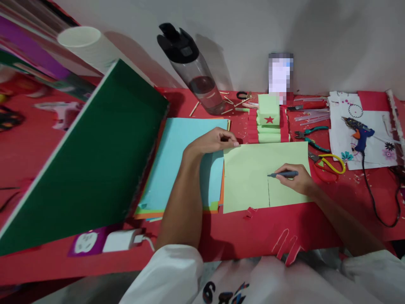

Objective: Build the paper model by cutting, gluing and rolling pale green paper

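A light green sheet of paper (247, 181) lies flat on the red table, with a dark line drawn up from its lower edge. My right hand (299, 179) is closed around a dark marker pen (287, 174), its tip at the line's upper end. At the sheet's upper left corner, my left hand (215, 140) holds the paper with curled fingers. Beneath my left forearm is a stack of coloured paper, light blue sheet (180, 147) on top. Just behind the green sheet stands a small green and red paper model (268, 118) with a red star.
Left stands a tilted dark green board (95, 156). Behind are a water bottle (196, 76) and a phone (280, 76) against the wall. Cutting pliers (311, 137), yellow-and-red-handled scissors (327, 162) and a blue glue gun (360, 135) lie right. A white charger (118, 240) sits front left.
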Demonstrator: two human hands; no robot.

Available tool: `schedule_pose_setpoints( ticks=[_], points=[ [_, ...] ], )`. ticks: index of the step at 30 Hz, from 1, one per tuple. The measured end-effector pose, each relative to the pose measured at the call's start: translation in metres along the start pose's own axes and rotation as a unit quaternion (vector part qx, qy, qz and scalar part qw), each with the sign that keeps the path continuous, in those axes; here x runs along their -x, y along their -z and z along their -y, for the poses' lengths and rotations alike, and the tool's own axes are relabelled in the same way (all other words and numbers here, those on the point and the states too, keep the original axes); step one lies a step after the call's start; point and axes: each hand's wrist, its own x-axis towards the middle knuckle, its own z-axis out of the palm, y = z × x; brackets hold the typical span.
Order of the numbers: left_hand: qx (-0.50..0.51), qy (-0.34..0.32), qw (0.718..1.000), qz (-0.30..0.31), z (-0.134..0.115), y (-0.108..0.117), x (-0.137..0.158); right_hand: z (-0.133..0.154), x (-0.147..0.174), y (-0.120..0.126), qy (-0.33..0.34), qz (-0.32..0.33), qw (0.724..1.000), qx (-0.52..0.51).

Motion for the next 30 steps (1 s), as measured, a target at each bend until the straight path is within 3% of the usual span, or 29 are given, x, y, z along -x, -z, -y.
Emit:
schedule_pose_setpoints(
  ticks=[8, 14, 21, 30],
  points=[
    [0.001, 0.006, 1.0, -0.002, 0.001, 0.0, 0.0, -0.001, 0.0, 0.0, -0.018, -0.012, 1.0, -0.007],
    [0.002, 0.015, 1.0, -0.002, 0.001, 0.0, 0.001, -0.002, 0.0, 0.001, -0.013, 0.038, 0.999, -0.003],
    [-0.001, 0.008, 1.0, 0.005, 0.0, 0.0, 0.0, 0.0, -0.001, 0.001, -0.045, -0.005, 0.997, -0.069],
    [-0.014, -0.011, 1.0, 0.015, -0.001, 0.0, -0.001, 0.01, -0.011, 0.003, 0.013, -0.047, 0.998, -0.026]
  ],
)
